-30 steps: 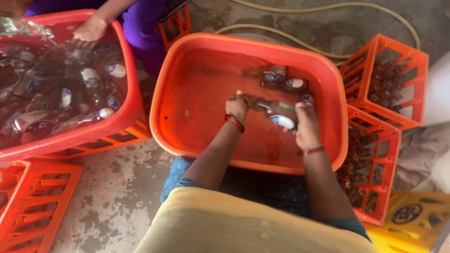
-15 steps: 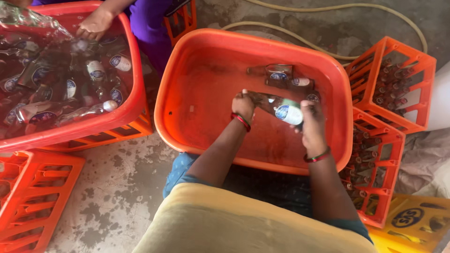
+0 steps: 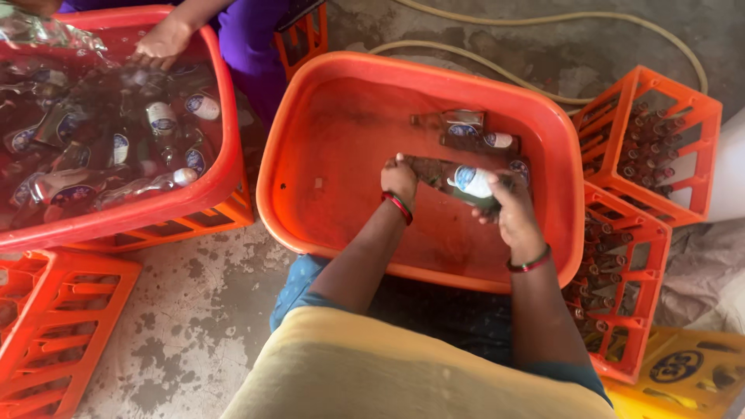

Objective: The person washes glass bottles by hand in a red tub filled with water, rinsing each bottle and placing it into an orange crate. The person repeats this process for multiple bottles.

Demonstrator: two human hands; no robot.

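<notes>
Both hands hold one glass bottle (image 3: 466, 183) with a blue and white label, lying sideways over a large orange tub (image 3: 341, 155) of water. My left hand (image 3: 399, 178) grips the bottle's neck end. My right hand (image 3: 512, 213) holds its body from the right side. Two or three more labelled bottles (image 3: 466, 130) lie in the water at the tub's far side, just beyond my hands.
A red tub (image 3: 209, 186) at the left holds several bottles in water, and another person's hand (image 3: 161, 45) rests on them. Orange crates (image 3: 660, 147) with bottles stand at the right, an orange crate (image 3: 54, 326) at bottom left, a yellow crate (image 3: 683, 372) at bottom right. A hose (image 3: 543, 19) crosses the concrete floor.
The bottle has been lifted out of the water and turned, its label now facing up. My hands have shifted slightly away from me.
</notes>
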